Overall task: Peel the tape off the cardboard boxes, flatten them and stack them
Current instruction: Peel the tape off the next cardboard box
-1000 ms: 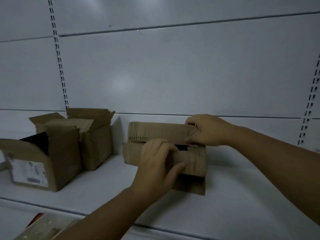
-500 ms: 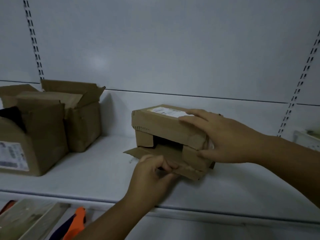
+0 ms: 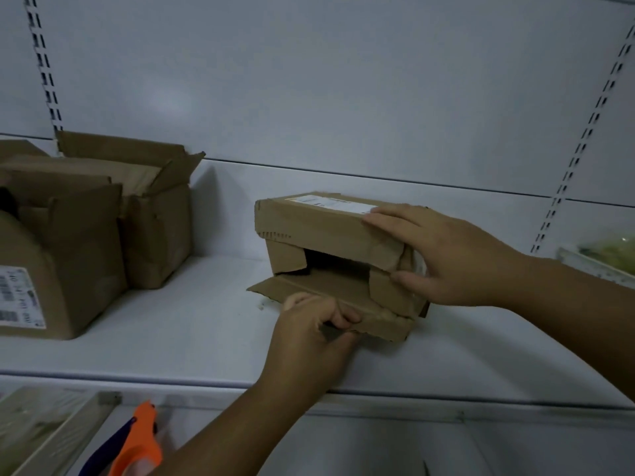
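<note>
Small cardboard box sits mid-shelf w/ front flap folded down; left hand pinches flap edge, right hand fingers spread, clamping box's right end.

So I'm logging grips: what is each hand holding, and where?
Both hold the small box. The left hand pinches its front flap at the front edge. The right hand clamps the box's right end.

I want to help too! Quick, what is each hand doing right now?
Left hand: closed, pinching the front flap of the small cardboard box.
Right hand: open, fingers spread, gripping the right end of that box.
</note>
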`<state>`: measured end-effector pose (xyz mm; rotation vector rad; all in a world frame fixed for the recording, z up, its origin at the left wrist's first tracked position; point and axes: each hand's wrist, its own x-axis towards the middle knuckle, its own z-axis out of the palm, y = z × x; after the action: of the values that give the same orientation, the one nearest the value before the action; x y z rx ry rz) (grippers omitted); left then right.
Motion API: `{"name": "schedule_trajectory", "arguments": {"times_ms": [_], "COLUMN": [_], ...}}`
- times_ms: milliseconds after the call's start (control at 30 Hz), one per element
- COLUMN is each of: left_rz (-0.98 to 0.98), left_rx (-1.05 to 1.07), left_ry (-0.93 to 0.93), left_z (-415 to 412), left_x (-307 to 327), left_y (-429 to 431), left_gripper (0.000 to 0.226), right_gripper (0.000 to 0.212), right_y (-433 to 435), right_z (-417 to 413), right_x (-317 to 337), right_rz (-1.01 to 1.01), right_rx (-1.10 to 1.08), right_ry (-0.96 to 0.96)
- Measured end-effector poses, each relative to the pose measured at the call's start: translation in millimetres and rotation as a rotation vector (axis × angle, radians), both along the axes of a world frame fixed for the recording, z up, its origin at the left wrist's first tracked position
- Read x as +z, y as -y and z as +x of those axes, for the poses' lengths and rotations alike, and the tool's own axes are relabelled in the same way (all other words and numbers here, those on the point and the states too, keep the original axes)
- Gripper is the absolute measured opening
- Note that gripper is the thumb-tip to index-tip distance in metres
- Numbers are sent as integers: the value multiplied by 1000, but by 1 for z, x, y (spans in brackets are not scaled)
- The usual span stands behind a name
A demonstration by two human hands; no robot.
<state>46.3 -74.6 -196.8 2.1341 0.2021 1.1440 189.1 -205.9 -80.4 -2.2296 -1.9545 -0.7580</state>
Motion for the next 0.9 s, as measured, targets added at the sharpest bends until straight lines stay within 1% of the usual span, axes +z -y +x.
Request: {"name": "schedule_trajectory", "arguments": {"times_ms": [100, 133, 200, 233, 267, 333, 367, 400, 433, 467, 500, 533, 567, 633, 667, 733, 767, 800, 867, 900], "left_rz": [5, -10, -91, -104, -82, -83, -123, -153, -204, -305, -447, -584, -693, -844, -865, -753, -662, -600, -568, -548], "left_rx": [-49, -92, -203, -215, -211, -228, -237, -232, -224, -249, -325, -417, -499, -537, -546, -581, -526, -365, 114, 280], "left_ry": [-67, -109, -213, -243, -233, -201, -227, -260, -304, -312, -276, -200, -106, 3, 20, -26, -18, 52, 273, 306], "left_z": [-2, -4, -9, -13, -17, -29, -35, -40, -43, -45, -43, -41, -39, -40, -44, -60, -67, -71, -73, -70], "left_x": [-3, -5, -9, -12, -14, -15, -12, -9, -5, 0, 5, 10, 12, 12, 12, 10, 9, 6, 6, 9], "left_y": [-4, -6, -9, -11, -11, -9, -6, -3, -1, 2, 4, 6, 9, 9, 8, 3, -2, -11, -37, -50], "left_gripper": [39, 31, 4, 2, 2, 15, 21, 32, 49, 66, 78, 83, 80, 55, 41, 14, 10, 11, 10, 26], "right_gripper": [65, 59, 48, 47, 47, 46, 46, 44, 43, 43, 44, 44, 43, 40, 41, 42, 43, 44, 43, 43], "right_y": [-4, -5, -7, -8, -11, -16, -19, -21, -23, -27, -30, -34, -38, -45, -48, -51, -52, -53, -56, -58], "right_z": [-10, -16, -25, -29, -34, -41, -44, -46, -48, -51, -54, -56, -58, -57, -55, -47, -45, -43, -42, -43], "right_x": [9, 11, 13, 13, 11, 8, 7, 5, 2, -1, -6, -11, -15, -21, -24, -32, -37, -44, -52, -54], "right_rz": [29, 78, 210, 279, 333, 413, 463, 513, 543, 551, 542, 527, 518, 529, 536, 518, 494, 476, 481, 490], "right_rx": [-51, -33, 28, 47, 56, 76, 94, 110, 120, 128, 131, 140, 161, 194, 193, 167, 154, 147, 149, 155], "right_ry": [142, 176, 225, 206, 128, -113, -212, -284, -332, -353, -347, -316, -286, -307, -352, -425, -438, -445, -462, -474]}}
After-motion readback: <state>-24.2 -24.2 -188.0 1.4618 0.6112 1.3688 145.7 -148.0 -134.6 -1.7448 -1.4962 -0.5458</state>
